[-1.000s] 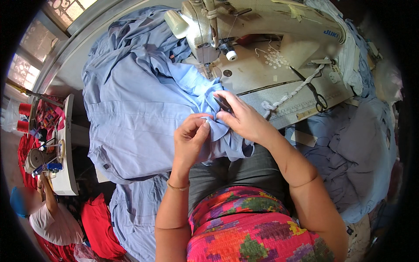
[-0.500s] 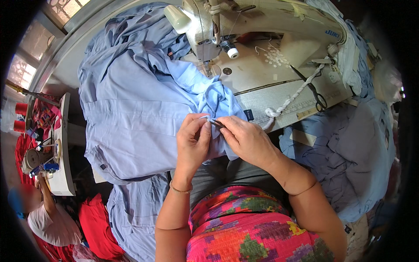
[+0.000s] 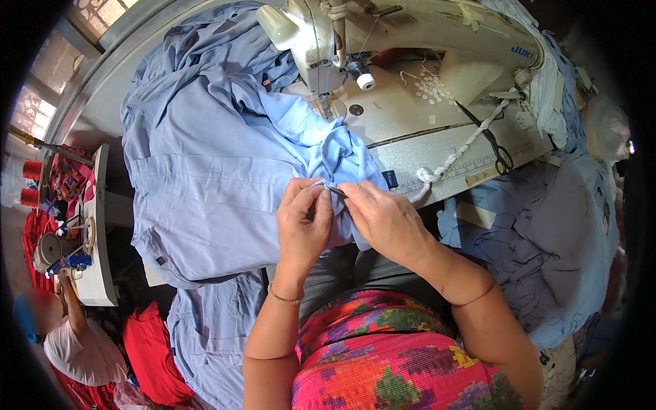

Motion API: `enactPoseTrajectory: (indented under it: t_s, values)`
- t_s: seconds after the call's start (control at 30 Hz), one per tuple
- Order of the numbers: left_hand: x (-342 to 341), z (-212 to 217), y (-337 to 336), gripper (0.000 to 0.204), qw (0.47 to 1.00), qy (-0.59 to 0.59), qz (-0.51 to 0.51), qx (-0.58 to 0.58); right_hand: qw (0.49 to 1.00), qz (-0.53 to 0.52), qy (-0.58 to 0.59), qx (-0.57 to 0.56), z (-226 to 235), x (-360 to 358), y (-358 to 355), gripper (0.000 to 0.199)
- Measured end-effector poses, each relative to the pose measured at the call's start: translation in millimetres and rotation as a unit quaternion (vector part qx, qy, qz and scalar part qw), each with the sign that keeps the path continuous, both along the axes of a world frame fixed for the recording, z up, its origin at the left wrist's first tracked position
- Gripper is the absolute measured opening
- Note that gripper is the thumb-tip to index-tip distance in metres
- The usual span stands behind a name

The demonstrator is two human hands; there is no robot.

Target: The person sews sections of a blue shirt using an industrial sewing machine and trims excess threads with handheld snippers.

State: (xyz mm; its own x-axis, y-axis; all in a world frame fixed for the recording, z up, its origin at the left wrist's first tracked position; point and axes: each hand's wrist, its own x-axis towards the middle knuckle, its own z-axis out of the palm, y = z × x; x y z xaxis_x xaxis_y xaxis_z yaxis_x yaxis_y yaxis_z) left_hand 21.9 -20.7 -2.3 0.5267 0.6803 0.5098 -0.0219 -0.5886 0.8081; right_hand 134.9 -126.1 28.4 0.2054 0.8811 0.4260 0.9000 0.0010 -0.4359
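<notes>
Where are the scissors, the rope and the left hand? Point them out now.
Scissors (image 3: 490,140), head view: their middle, by the rope.
Rope (image 3: 458,152), head view: middle of the braid.
Left hand (image 3: 300,227), head view: back of it.

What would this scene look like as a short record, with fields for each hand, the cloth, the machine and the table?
Left hand: pinching a bit of blue cloth
Right hand: holding a small dark tool by the pinched spot; exact kind unclear
Blue cloth: spread widely, mostly left of the hands
Sewing machine: beyond the hands
Table: small white discs, black scissors, white braided cord
</notes>
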Motion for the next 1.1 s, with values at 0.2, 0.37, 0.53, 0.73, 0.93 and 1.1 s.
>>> enactPoseTrajectory:
  t_s: [0.2,0.37,0.53,0.73,0.93,1.1]
  values:
    - [-1,4,0,0.003,1.000,0.010,0.002,-0.027,0.999,0.013,0.030,-0.010,-5,1,2,0.024]
    - [0,6,0,0.005,0.996,0.024,0.004,-0.083,0.999,0.025,0.033,-0.006,-11,5,7,0.021]
    - [1,5,2,0.006,0.998,0.034,0.004,-0.058,0.999,0.033,0.005,0.006,-13,7,11,0.013]
    - [1,4,-2,0.004,0.998,0.043,0.009,-0.051,0.998,0.049,0.038,0.023,-16,12,18,0.012]
    - [0,8,-1,0.005,0.994,0.033,0.002,-0.102,0.999,0.047,0.019,0.016,-14,12,12,0.014]
    - [-2,7,3,0.009,0.992,0.061,0.019,-0.107,0.999,0.049,0.009,0.010,-12,9,11,0.016]
